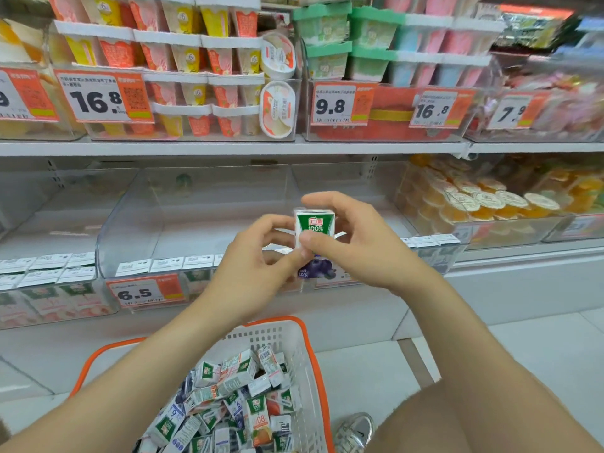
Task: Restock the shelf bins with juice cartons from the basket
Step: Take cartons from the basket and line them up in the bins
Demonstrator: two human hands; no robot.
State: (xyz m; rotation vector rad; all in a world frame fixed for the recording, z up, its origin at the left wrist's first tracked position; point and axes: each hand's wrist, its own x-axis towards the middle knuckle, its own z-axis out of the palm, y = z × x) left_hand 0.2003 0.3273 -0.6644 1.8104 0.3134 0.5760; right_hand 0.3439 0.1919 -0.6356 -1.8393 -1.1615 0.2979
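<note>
Carton point(314, 223) (green top, upright) pinched between curled fingers of left hand point(251, 266) and right hand point(359, 246), above the basket point(295, 351).

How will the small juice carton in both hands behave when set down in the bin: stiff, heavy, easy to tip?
The juice carton probably is stiff: its edges look square between the left hand and right hand. Likely light, since fingertips alone hold it. Being taller than wide, it might tip when nudged.

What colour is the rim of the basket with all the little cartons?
Orange. The white plastic basket's rim shows best in the head view.
</note>
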